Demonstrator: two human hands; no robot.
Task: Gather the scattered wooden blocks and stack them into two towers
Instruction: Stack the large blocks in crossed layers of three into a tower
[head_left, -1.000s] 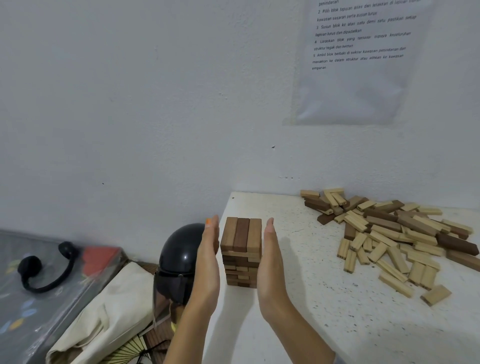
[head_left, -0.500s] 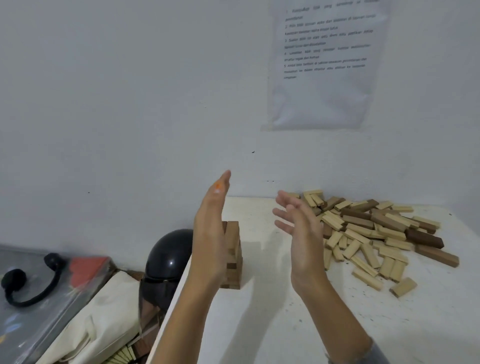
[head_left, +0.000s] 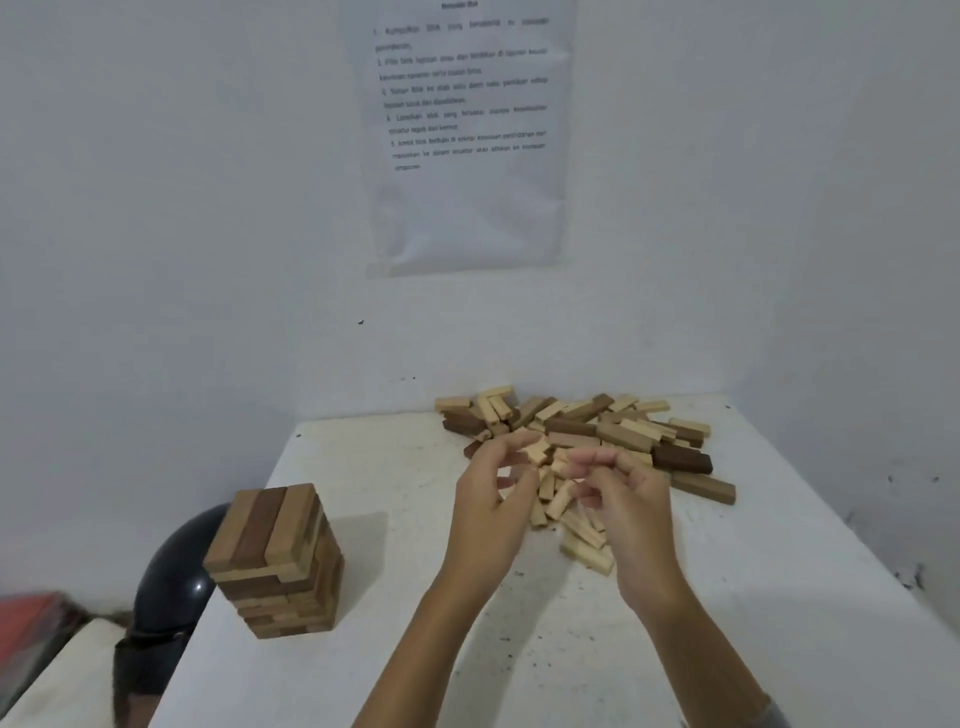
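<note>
We look down on a white bench (head_left: 727, 623) set into a corner, where one tower (head_left: 275, 561) of wooden blocks stands finished at the near left edge, its layers crossed in light and dark wood and three blocks lying side by side on top. The loose blocks lie in a pile (head_left: 613, 431) at the back of the bench, against the wall, with a few pale ones trailing toward us. Both hands are raised over the near edge of that pile, well apart from the tower. The left hand (head_left: 493, 504) has its fingers (head_left: 514, 444) curled toward the thumb just beside a pale block (head_left: 537, 449), and through the blur we cannot tell whether they pinch it. The right hand (head_left: 628, 509) hangs close beside it, its fingers (head_left: 597, 457) bent inward, and again we cannot tell whether they hold anything. A printed sheet (head_left: 467, 208) is fixed to the wall above the pile. A black helmet (head_left: 171, 582) sits off the bench's left side, just behind the tower.
</note>
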